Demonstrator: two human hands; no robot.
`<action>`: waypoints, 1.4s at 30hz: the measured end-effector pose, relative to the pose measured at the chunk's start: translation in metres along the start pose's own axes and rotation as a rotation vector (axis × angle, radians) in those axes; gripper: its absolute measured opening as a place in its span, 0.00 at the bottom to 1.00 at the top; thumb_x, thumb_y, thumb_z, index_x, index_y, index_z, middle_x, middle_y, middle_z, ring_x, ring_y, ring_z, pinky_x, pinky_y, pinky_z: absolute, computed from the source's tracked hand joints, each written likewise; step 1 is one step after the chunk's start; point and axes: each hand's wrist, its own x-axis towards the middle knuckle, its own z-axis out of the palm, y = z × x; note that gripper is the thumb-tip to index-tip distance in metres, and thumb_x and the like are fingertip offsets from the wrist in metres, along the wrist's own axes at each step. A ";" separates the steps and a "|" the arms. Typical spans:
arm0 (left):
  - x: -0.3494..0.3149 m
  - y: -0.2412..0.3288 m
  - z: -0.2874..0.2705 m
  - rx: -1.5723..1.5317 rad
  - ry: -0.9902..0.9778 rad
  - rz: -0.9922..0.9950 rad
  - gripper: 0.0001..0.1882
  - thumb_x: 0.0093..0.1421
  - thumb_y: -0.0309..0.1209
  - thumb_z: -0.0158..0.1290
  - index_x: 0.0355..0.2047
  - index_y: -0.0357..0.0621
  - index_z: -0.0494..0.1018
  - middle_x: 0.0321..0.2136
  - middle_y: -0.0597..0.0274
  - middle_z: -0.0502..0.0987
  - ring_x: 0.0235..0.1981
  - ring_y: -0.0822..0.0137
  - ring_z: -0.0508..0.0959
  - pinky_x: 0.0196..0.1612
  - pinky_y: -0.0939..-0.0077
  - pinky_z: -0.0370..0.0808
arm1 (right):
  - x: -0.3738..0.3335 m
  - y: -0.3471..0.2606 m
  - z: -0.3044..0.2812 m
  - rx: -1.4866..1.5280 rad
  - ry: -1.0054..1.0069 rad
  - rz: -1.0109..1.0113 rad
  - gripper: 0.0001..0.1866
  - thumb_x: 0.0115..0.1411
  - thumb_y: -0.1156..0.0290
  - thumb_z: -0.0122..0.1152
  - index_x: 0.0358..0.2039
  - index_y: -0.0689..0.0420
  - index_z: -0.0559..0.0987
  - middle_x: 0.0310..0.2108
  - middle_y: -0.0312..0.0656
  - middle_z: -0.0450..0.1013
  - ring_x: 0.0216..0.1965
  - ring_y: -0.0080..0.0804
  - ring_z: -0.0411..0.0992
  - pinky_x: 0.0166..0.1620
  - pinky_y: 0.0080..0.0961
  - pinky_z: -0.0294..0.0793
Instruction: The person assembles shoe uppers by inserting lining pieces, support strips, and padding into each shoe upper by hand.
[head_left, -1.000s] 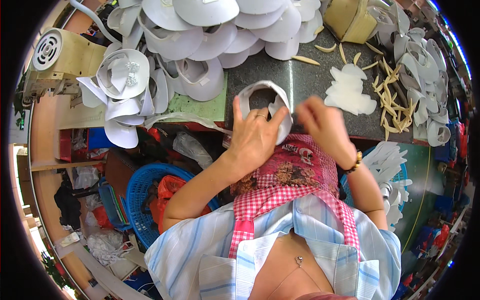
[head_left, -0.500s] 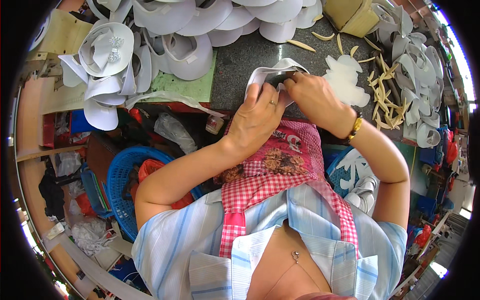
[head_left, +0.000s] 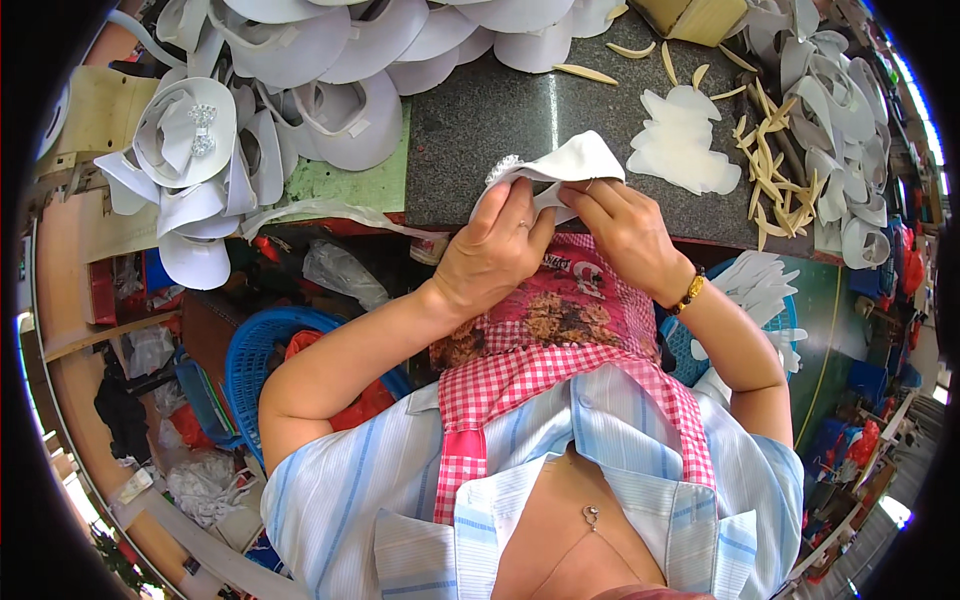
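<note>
Both my hands grip one white shoe upper (head_left: 560, 165) at the near edge of the dark stone slab (head_left: 520, 110). My left hand (head_left: 495, 250) pinches its left side, where a small sparkly ornament (head_left: 503, 168) shows. My right hand (head_left: 625, 230) holds the right side from below, with a beaded bracelet on that wrist. The piece is folded over my fingers.
A heap of white shoe uppers (head_left: 300, 60) lies at the back left. A stack of flat white cut pieces (head_left: 685, 140) and tan strips (head_left: 770, 150) lie to the right. A blue basket (head_left: 250, 350) stands below the bench on the left, another with white pieces (head_left: 755, 290) on the right.
The white upper has come down from raised above the slab to its near edge. Both hands have closed together on it and folded it.
</note>
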 end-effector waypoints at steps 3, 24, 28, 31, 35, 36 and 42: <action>-0.001 -0.006 0.001 -0.184 0.103 0.008 0.18 0.56 0.33 0.46 0.47 0.39 0.70 0.33 0.57 0.78 0.46 0.67 0.75 0.62 0.65 0.49 | 0.002 -0.004 0.002 -0.032 0.038 -0.009 0.15 0.47 0.75 0.54 0.37 0.62 0.75 0.35 0.41 0.70 0.37 0.35 0.72 0.40 0.27 0.75; -0.015 -0.048 0.004 -0.467 0.017 0.179 0.17 0.47 0.27 0.51 0.38 0.32 0.77 0.42 0.54 0.75 0.51 0.55 0.73 0.58 0.39 0.59 | 0.009 -0.017 0.006 -0.083 -0.042 -0.062 0.17 0.47 0.71 0.53 0.40 0.61 0.74 0.31 0.39 0.65 0.36 0.32 0.67 0.41 0.26 0.72; -0.018 -0.054 0.004 -0.436 -0.013 0.224 0.17 0.47 0.27 0.52 0.38 0.32 0.76 0.42 0.53 0.75 0.52 0.55 0.73 0.58 0.39 0.60 | 0.012 -0.021 0.004 -0.073 -0.063 -0.088 0.19 0.48 0.70 0.54 0.42 0.61 0.74 0.32 0.38 0.65 0.36 0.31 0.67 0.42 0.26 0.71; -0.017 -0.055 0.001 -0.408 -0.046 0.219 0.17 0.47 0.28 0.52 0.38 0.33 0.77 0.41 0.51 0.75 0.52 0.55 0.73 0.58 0.39 0.61 | 0.016 -0.023 0.002 -0.134 -0.089 -0.126 0.19 0.47 0.70 0.54 0.41 0.62 0.74 0.32 0.38 0.66 0.36 0.30 0.67 0.44 0.25 0.70; -0.021 -0.057 -0.002 -0.370 -0.079 0.258 0.16 0.48 0.29 0.51 0.37 0.33 0.77 0.41 0.51 0.76 0.51 0.56 0.74 0.58 0.40 0.62 | 0.006 -0.017 0.007 -0.115 -0.122 -0.129 0.19 0.47 0.71 0.54 0.41 0.66 0.74 0.33 0.38 0.67 0.37 0.30 0.67 0.45 0.24 0.69; -0.023 -0.056 -0.002 -0.351 -0.069 0.268 0.16 0.49 0.29 0.51 0.36 0.33 0.77 0.41 0.51 0.76 0.50 0.57 0.74 0.57 0.40 0.62 | 0.004 -0.017 0.010 -0.112 -0.062 -0.130 0.19 0.47 0.71 0.54 0.41 0.67 0.74 0.33 0.38 0.67 0.37 0.30 0.68 0.45 0.23 0.69; -0.026 -0.062 0.003 -0.380 -0.039 0.290 0.16 0.49 0.29 0.50 0.38 0.34 0.76 0.42 0.51 0.76 0.51 0.57 0.74 0.58 0.43 0.61 | 0.001 -0.019 0.009 -0.158 -0.074 -0.136 0.23 0.48 0.72 0.53 0.47 0.68 0.72 0.38 0.41 0.67 0.44 0.33 0.68 0.50 0.26 0.68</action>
